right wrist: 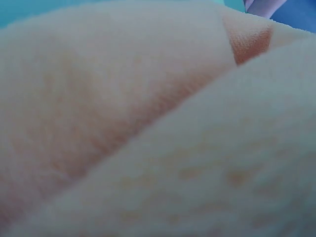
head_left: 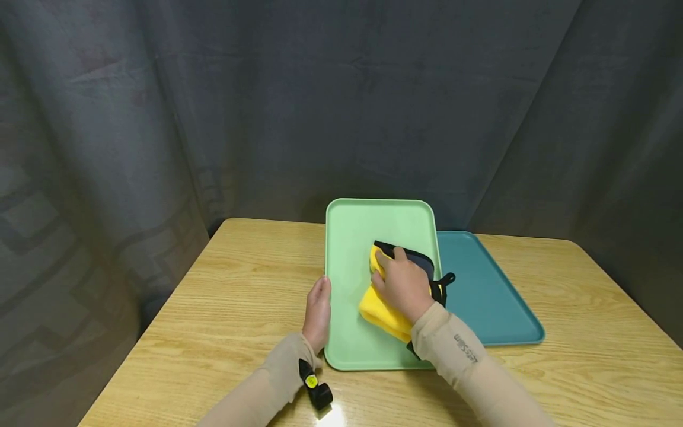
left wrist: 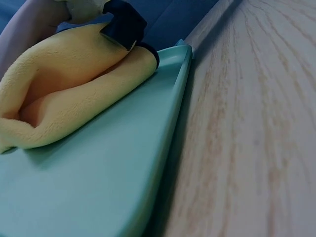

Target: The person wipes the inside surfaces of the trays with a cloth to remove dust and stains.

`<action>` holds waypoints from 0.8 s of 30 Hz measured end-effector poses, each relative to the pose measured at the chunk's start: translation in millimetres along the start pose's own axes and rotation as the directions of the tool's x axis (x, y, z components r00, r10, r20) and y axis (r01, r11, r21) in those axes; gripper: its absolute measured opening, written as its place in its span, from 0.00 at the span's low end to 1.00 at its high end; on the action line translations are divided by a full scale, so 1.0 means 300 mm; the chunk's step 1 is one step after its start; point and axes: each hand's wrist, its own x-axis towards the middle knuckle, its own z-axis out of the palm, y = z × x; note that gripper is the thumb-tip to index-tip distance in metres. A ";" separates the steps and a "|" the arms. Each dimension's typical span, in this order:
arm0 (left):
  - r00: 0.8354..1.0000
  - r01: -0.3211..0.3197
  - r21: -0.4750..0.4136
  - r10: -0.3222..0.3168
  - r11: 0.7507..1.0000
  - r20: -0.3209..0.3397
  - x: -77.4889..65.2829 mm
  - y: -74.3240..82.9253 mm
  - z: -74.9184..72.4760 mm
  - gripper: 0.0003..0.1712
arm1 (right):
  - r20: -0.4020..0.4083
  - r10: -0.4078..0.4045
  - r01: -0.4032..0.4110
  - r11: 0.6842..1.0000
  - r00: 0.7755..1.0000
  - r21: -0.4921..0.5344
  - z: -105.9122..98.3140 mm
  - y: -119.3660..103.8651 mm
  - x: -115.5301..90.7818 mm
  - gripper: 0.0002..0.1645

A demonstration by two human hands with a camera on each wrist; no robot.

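Note:
A light green tray (head_left: 352, 237) stands in front of me in the head view, its far end raised towards the camera. My left hand (head_left: 318, 311) holds it at the left rim, with the thumb along the edge. Over the tray's right half, my right hand (head_left: 404, 284) grips a bunched cleaning cloth (head_left: 381, 311), yellow and plush on one side, dark grey on the other, with black trim and a hanging loop. In the left wrist view the folded cloth (left wrist: 74, 89) lies against the tray's surface (left wrist: 98, 182). Blurred cloth (right wrist: 123, 98) fills most of the right wrist view.
A teal tray (head_left: 485, 290) lies on the wooden table (head_left: 256, 267) at the right, partly covered by the green one. Dark grey curtains (head_left: 320, 107) hang behind the table. A black strap with a small device (head_left: 316, 385) is on my left wrist.

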 end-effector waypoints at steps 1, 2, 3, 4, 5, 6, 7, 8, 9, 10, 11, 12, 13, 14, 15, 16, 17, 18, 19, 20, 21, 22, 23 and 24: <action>1.000 -0.002 0.003 0.002 1.000 0.001 0.001 0.000 -0.001 0.31 | -0.003 -0.006 0.006 1.000 1.000 -0.001 0.002 -0.008 0.001 0.25; 1.000 -0.002 0.004 0.002 1.000 0.002 0.001 0.001 -0.001 0.31 | -0.007 -0.012 0.012 1.000 1.000 -0.004 0.005 -0.015 0.002 0.25; 1.000 -0.001 0.003 0.001 1.000 0.004 0.001 0.002 -0.002 0.31 | -0.012 -0.018 0.018 1.000 1.000 -0.007 0.008 -0.022 0.004 0.25; 1.000 0.004 0.002 -0.004 1.000 0.003 0.000 0.003 -0.002 0.30 | -0.015 -0.022 0.022 1.000 1.000 -0.009 0.010 -0.029 0.005 0.25; 1.000 0.005 0.003 -0.005 1.000 0.005 0.000 0.004 -0.003 0.30 | -0.019 -0.028 0.027 1.000 0.999 -0.012 0.012 -0.036 0.006 0.24; 1.000 0.006 0.004 -0.006 1.000 0.006 0.000 0.005 -0.003 0.30 | -0.023 -0.033 0.033 0.999 0.999 -0.016 0.015 -0.042 0.008 0.24; 1.000 0.007 0.005 -0.007 1.000 0.008 0.000 0.005 -0.003 0.30 | -0.029 -0.040 0.039 0.999 0.999 -0.020 0.017 -0.049 0.010 0.24; 1.000 0.012 0.002 -0.012 1.000 0.007 0.000 0.006 -0.002 0.30 | -0.036 -0.046 0.045 0.999 0.998 -0.024 0.020 -0.055 0.011 0.24; 1.000 0.015 0.003 -0.015 1.000 0.005 0.001 0.006 -0.003 0.30 | -0.041 -0.053 0.052 0.998 0.998 -0.028 0.022 -0.061 0.013 0.24; 1.000 0.016 0.009 -0.016 1.000 0.001 0.000 0.006 -0.002 0.31 | -0.047 -0.062 0.060 0.998 0.997 -0.032 0.025 -0.066 0.014 0.24; 1.000 0.017 0.011 -0.017 1.000 0.000 0.001 0.005 -0.002 0.31 | -0.053 -0.071 0.069 0.997 0.996 -0.036 0.027 -0.071 0.014 0.24; 1.000 0.020 0.011 -0.020 1.000 -0.002 0.001 0.004 -0.001 0.31 | -0.057 -0.079 0.077 0.996 0.995 -0.038 0.029 -0.077 0.015 0.24; 1.000 0.019 0.010 -0.019 1.000 -0.002 0.001 0.004 -0.001 0.31 | -0.063 -0.090 0.088 0.995 0.994 -0.039 0.032 -0.083 0.016 0.24; 1.000 0.021 0.005 -0.021 1.000 -0.002 0.001 0.004 -0.001 0.31 | -0.069 -0.102 0.099 0.994 0.992 -0.042 0.035 -0.089 0.017 0.23; 1.000 0.019 0.002 -0.019 1.000 0.003 0.001 0.003 -0.002 0.30 | -0.073 -0.113 0.110 0.993 0.991 -0.046 0.038 -0.095 0.018 0.23; 1.000 0.020 -0.002 -0.020 1.000 0.005 0.000 0.004 -0.002 0.30 | -0.077 -0.125 0.121 0.991 0.989 -0.050 0.040 -0.101 0.018 0.23; 1.000 0.018 -0.014 -0.018 1.000 0.010 0.000 0.004 -0.002 0.29 | -0.079 -0.135 0.131 0.990 0.988 -0.052 0.043 -0.107 0.019 0.23; 1.000 0.016 -0.021 -0.016 1.000 0.018 -0.001 0.005 -0.002 0.29 | -0.084 -0.146 0.141 0.988 0.986 -0.056 0.045 -0.113 0.019 0.23; 1.000 0.014 -0.028 -0.014 0.999 0.025 -0.002 0.006 -0.002 0.29 | -0.087 -0.156 0.151 0.987 0.984 -0.061 0.048 -0.118 0.020 0.23; 0.999 0.019 -0.034 -0.018 0.999 0.028 -0.003 0.007 -0.002 0.29 | -0.089 -0.164 0.158 0.985 0.982 -0.064 0.052 -0.123 0.020 0.23; 0.999 0.021 -0.035 -0.020 0.999 0.029 -0.004 0.007 -0.001 0.29 | -0.092 -0.171 0.165 0.984 0.981 -0.067 0.054 -0.128 0.019 0.23; 0.999 0.026 -0.035 -0.026 0.999 0.026 -0.005 0.009 -0.001 0.29 | -0.097 -0.178 0.171 0.983 0.979 -0.068 0.057 -0.133 0.020 0.22; 0.999 0.028 -0.036 -0.027 0.999 0.028 -0.006 0.010 0.000 0.30 | -0.100 -0.183 0.177 0.982 0.978 -0.070 0.059 -0.137 0.019 0.22; 0.999 0.035 -0.034 -0.034 0.999 0.028 -0.006 0.011 0.000 0.30 | -0.105 -0.188 0.181 0.981 0.977 -0.074 0.062 -0.141 0.019 0.22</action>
